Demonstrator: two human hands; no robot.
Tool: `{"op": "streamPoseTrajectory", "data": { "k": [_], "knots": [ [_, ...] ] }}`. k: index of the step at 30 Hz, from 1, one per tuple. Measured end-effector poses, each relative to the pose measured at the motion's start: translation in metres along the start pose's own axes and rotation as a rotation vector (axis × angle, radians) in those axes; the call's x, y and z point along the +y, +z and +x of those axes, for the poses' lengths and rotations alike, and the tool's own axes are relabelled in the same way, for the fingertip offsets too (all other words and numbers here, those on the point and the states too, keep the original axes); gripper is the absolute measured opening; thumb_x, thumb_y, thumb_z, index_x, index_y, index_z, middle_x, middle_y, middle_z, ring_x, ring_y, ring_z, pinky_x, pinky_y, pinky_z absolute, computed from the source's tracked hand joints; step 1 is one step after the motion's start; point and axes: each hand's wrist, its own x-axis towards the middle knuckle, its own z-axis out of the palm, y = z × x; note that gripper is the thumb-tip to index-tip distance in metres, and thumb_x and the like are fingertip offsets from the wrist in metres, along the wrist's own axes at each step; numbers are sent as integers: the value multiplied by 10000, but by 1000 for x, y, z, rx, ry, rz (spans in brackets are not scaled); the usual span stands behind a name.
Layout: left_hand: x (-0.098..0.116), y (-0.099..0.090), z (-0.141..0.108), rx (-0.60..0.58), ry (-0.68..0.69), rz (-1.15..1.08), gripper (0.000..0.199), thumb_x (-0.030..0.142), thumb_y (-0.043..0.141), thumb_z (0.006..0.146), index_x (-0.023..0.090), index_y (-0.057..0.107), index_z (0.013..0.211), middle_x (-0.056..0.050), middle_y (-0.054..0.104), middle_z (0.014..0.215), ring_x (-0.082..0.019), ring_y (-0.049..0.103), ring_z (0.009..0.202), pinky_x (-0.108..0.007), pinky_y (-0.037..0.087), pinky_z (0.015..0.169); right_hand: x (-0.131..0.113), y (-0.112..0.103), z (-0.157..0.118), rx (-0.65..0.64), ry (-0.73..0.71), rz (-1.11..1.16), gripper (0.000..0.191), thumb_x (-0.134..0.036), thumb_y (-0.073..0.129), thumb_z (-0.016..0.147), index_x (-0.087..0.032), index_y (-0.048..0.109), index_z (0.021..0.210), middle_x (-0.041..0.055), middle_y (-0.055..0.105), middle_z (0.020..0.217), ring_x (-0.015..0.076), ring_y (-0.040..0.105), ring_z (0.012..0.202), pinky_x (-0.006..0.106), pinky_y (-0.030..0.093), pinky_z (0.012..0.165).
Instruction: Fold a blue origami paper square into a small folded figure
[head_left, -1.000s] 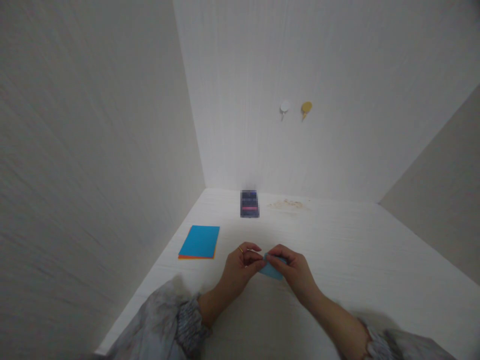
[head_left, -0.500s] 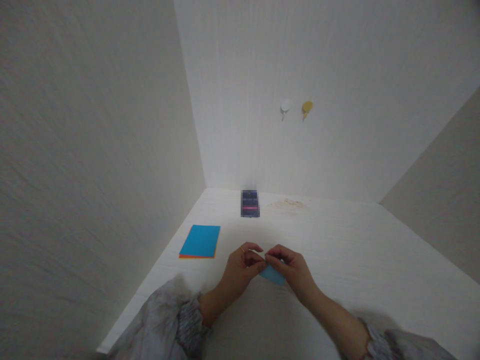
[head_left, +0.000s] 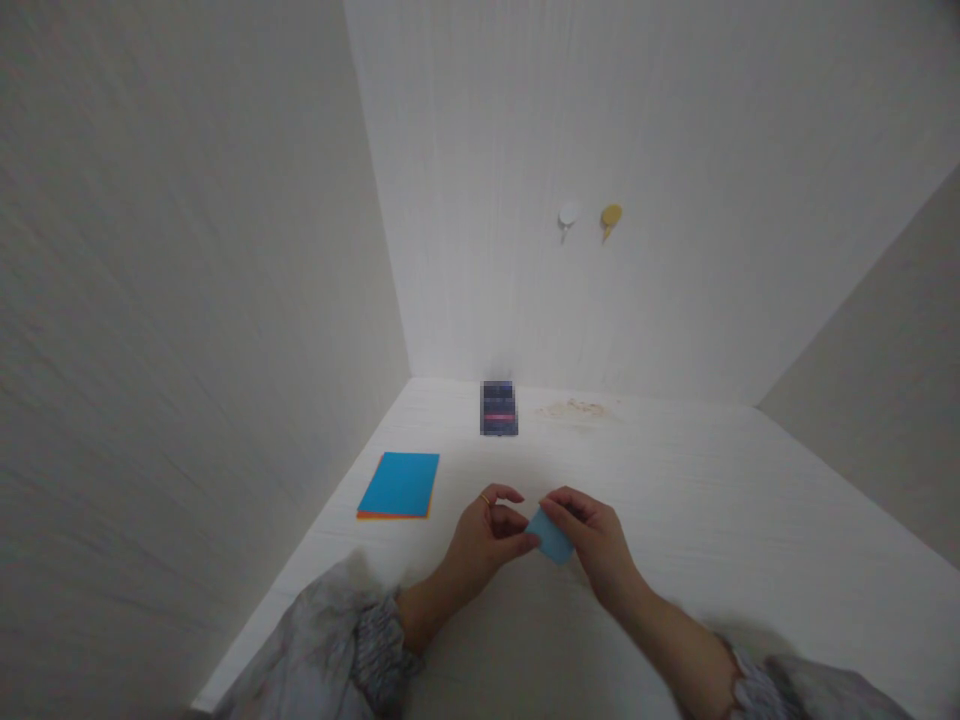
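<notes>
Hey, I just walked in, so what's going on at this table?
Someone is handling a small blue paper above the table. Their right hand pinches it, and the left hand has its thumb at the paper's left edge. A stack of sheets, blue on top, lies off to the left.

We see a dim, greyish, faintly grainy scene, palest across the back wall (head_left: 480, 200) and tabletop (head_left: 675, 500), with soft shadows beside the sleeves (head_left: 315, 645), darkened corners, side walls (head_left: 187, 300) stretched wide-angle, and coarse pixelation over a dark object (head_left: 499, 410).
</notes>
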Motion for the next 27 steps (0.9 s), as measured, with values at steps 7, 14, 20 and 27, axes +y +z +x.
{"op": "streamPoseTrajectory", "data": {
  "k": [7, 14, 20, 27],
  "knots": [
    [0, 1, 1, 83, -9, 71, 450, 186, 721, 549, 169, 429, 892, 26, 606, 579, -96, 541, 488, -178, 382, 480, -2, 2, -2, 37, 6, 63, 229, -384, 580, 679, -158, 581, 642, -15, 489, 564, 111, 427, 532, 220, 343, 481],
    [1, 3, 1, 114, -25, 47, 445, 194, 733, 532, 176, 389, 812, 38, 592, 559, -95, 532, 478, -176, 375, 472, -2, 3, -2, 63, 29, 123, 250, -403, 616, 643, -155, 588, 628, -11, 500, 550, 113, 431, 514, 223, 343, 469],
    [-2, 3, 1, 30, -17, 3, 464, 217, 734, 544, 170, 415, 878, 38, 578, 597, -90, 532, 515, -187, 380, 510, 3, 1, 4, 136, 35, 182, 210, -375, 636, 634, -170, 599, 650, -10, 516, 568, 116, 437, 521, 226, 347, 475],
    [-5, 1, 2, 26, -2, 7, 457, 230, 720, 570, 172, 413, 903, 30, 578, 624, -93, 534, 535, -186, 370, 512, 2, 4, 2, 145, 53, 182, 214, -381, 635, 631, -170, 600, 646, -16, 524, 562, 116, 438, 513, 231, 341, 476]
  ]
}}
